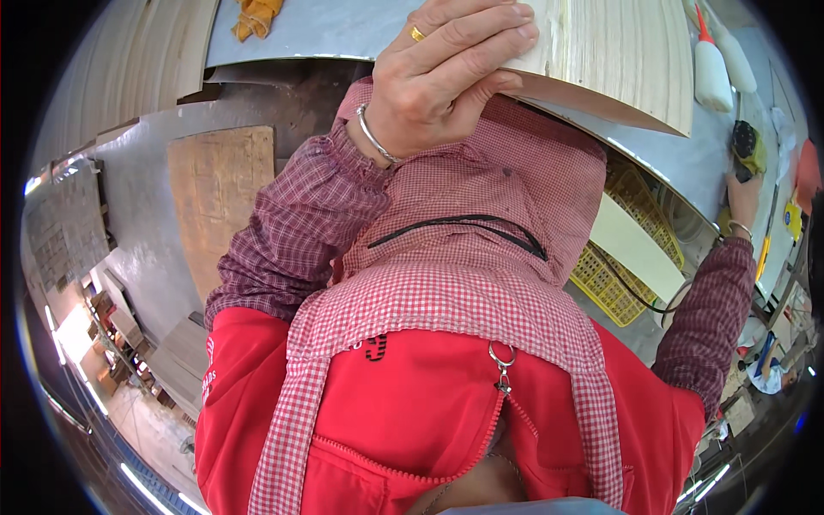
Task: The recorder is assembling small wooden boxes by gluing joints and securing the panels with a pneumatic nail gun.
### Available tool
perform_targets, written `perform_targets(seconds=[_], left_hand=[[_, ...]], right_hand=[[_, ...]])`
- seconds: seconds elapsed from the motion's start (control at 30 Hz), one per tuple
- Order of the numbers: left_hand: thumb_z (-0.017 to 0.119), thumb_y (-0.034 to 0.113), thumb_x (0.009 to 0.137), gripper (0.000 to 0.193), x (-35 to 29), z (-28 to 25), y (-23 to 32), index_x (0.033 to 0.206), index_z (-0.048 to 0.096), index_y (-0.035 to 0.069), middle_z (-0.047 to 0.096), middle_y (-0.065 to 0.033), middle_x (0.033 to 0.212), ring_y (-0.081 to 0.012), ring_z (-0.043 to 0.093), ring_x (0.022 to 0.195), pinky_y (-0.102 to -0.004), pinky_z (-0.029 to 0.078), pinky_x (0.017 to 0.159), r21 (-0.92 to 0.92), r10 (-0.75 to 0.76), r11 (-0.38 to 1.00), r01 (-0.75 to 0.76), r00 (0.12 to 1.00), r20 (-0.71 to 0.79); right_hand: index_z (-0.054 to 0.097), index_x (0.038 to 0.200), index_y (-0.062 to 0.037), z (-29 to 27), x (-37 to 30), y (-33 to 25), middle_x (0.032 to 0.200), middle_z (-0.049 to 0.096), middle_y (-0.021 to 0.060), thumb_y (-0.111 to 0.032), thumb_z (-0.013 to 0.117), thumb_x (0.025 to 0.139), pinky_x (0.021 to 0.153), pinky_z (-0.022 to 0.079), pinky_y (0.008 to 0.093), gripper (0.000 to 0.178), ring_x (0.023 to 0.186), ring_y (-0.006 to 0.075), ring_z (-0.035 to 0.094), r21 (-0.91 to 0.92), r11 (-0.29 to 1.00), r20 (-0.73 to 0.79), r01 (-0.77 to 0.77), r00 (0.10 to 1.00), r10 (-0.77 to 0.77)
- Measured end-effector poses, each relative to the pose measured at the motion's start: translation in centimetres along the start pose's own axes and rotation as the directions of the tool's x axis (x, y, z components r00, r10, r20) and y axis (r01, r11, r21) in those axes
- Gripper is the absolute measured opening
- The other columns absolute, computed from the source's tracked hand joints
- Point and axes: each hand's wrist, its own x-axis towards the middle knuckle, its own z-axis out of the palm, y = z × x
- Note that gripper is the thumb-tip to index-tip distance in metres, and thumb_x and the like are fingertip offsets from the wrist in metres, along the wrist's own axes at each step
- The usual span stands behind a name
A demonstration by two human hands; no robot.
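Right of wooden board [614, 56]: white red-tipped bottle [711, 75], contents not visible. Below board: yellow basket [601, 286], partly covered by pale plank [633, 247]. Under board: grey table [300, 30]. Gripped at left edge of board: left hand [451, 77]. Right of board: right hand [745, 202], grasping yellow-and-black tool [748, 148].

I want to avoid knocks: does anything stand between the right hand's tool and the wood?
Nothing visible stands directly between the tool in the right hand and the near right corner of the wood. The red-capped bottle is farther up the picture, beside the wood's right edge.
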Motion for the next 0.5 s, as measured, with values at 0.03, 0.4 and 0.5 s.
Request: perform_targets(seconds=[0.03, 0.4, 0.5], left_hand=[[0.069, 0.010, 0.081, 0.025, -0.4, 0.0, 0.0, 0.103, 0.068, -0.003, 0.066, -0.0140, 0.112, -0.0294, 0.061, 0.109, -0.0393, 0.045, 0.100, 0.003, -0.005, 1.000, 0.005, 1.000, -0.010], [0.068, 0.009, 0.081, 0.026, -1.1, 3.3, -3.0, 0.104, 0.068, -0.003, 0.067, -0.0138, 0.110, -0.0300, 0.062, 0.106, -0.0396, 0.046, 0.099, -0.061, 0.185, 0.975, -0.213, 0.935, -0.303], [0.068, 0.009, 0.081, 0.026, -0.8, 5.3, -4.1, 0.104, 0.067, -0.004, 0.067, -0.0139, 0.109, -0.0300, 0.062, 0.106, -0.0398, 0.046, 0.098, 0.002, 0.351, 0.917, -0.400, 0.802, -0.483]], right_hand=[[0.052, 0.119, 0.0035, -1.9, -0.4, -1.9, 0.100, 0.063, 0.0191, -0.031, 0.060, 0.080, 0.080, 0.047, 0.0398, 0.053, 0.091, 0.0337, 0.060, 0.078, 0.997, 0.061, -0.028, 0.998, 0.023], [0.057, 0.089, 0.0025, -27.4, -10.2, -12.1, 0.060, 0.054, 0.0062, -0.016, 0.055, 0.078, 0.052, 0.041, 0.0223, 0.022, 0.050, 0.0135, 0.049, 0.642, 0.610, 0.539, -0.465, 0.839, 0.072], [0.055, 0.086, 0.0032, -33.6, -13.3, -18.2, 0.058, 0.053, 0.0048, -0.012, 0.054, 0.078, 0.049, 0.039, 0.0201, 0.017, 0.045, 0.0115, 0.047, 0.763, 0.438, 0.546, -0.476, 0.837, -0.041]])
